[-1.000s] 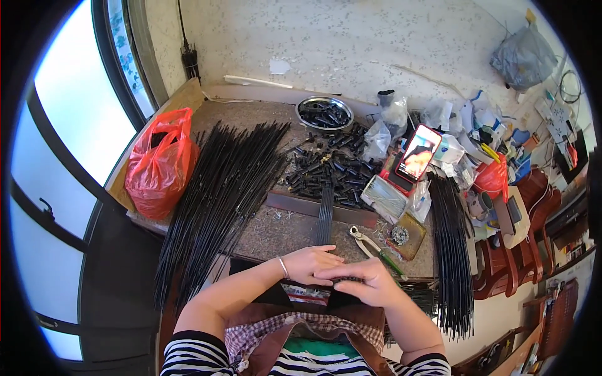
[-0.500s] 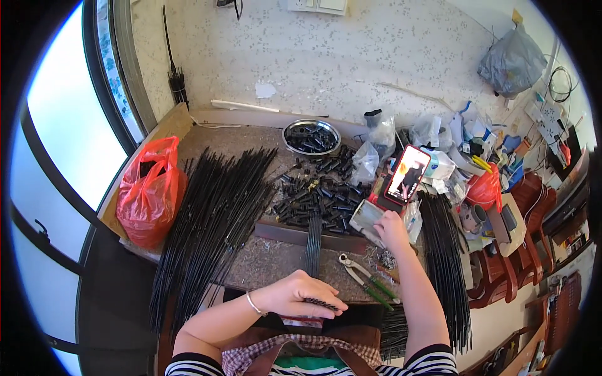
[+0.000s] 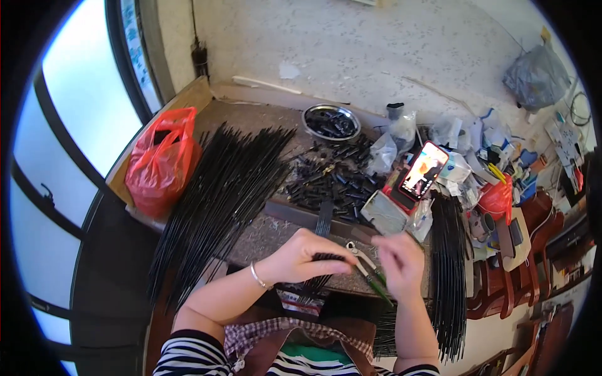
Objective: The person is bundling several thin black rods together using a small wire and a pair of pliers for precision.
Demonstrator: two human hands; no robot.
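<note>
Red bag [image 3: 162,166]: far left on the table [image 3: 251,113]; contents mostly hidden.
Left rods [image 3: 216,207]: long black heap, right of the bag; near ends run off the table edge.
Left hand [image 3: 307,255]: fingers partly closed, thumb side to the right, gripping the bundle.
Bundle [image 3: 323,219]: thin dark rods, far end over the bar [image 3: 291,212] by the black parts [image 3: 326,182]; middle lost under the left hand, near ends only partly visible, count unreadable.
Pliers [image 3: 375,287]: green-handled, between the hands, partly covered by the left fingertips.
Box [image 3: 384,213]: clear-sided, far of the right hand; contents too fine to make out.
Right hand [image 3: 402,263]: at the box half a second ago, now drawn back near, beside the left. Fingers curled and blurred; cannot tell whether anything is pinched. The reach looks finished, attention probably back on the bundle.
Right rods [image 3: 448,269]: near ends hang past the edge, partly behind the right forearm.
</note>
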